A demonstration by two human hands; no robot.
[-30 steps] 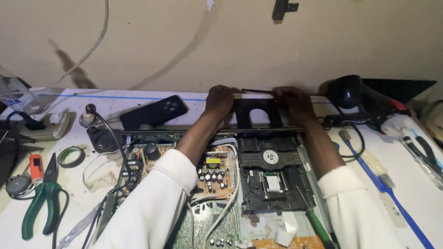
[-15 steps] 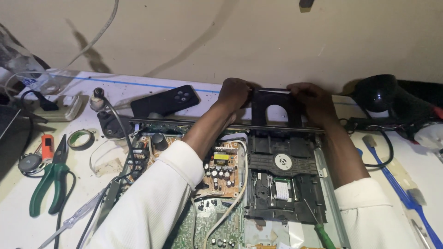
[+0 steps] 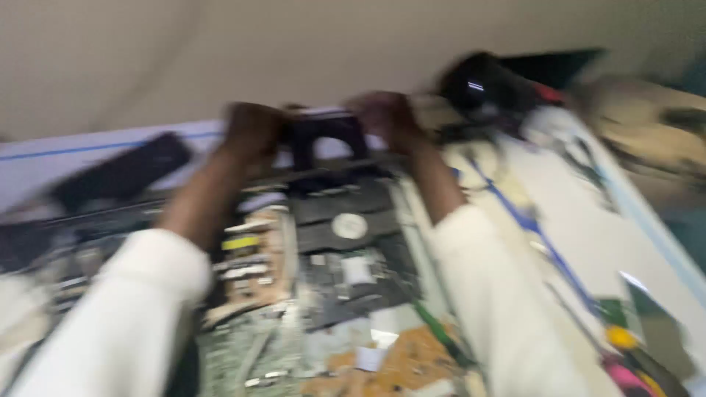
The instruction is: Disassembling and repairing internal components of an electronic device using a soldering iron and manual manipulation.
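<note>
Head view: left hand (image 3: pixel 254 132), right hand (image 3: pixel 386 117) outstretched, gripping black tray (image 3: pixel 327 136).

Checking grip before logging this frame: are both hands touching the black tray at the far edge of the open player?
Touching. Though blurred, the head view shows the left hand and right hand butting against either end of the black tray, with no gap.

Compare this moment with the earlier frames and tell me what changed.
The view swung and blurred, tilting the table. Both hands stayed put: left hand and right hand still grip the black tray at the far edge of the open player. Nothing was let go.
</note>
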